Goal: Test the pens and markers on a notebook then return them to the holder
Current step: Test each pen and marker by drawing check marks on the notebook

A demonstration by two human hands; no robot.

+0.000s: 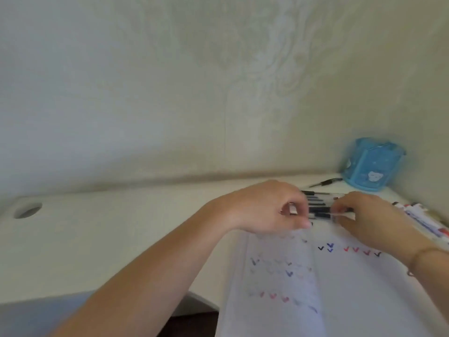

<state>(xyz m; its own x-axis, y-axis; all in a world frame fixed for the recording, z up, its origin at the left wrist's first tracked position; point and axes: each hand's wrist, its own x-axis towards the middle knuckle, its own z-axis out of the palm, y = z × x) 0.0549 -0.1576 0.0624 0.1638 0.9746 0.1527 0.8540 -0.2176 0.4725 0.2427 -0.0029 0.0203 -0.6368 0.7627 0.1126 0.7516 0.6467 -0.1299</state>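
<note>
An open white notebook [340, 283] lies on the desk, its pages covered with black, blue and red check marks. Just beyond its top edge lies a row of several dark pens [318, 205]. My left hand [264, 210] and my right hand [369, 220] meet over that row, and both pinch the ends of one clear pen with a dark grip [323, 216]. The blue holder [371, 164] stands in the far right corner and looks empty from here.
Several markers with white barrels [422, 217] lie at the right edge of the desk. One black pen [325, 183] lies apart beside the holder. A round cable hole [28, 210] sits at the desk's far left. The wall runs close behind.
</note>
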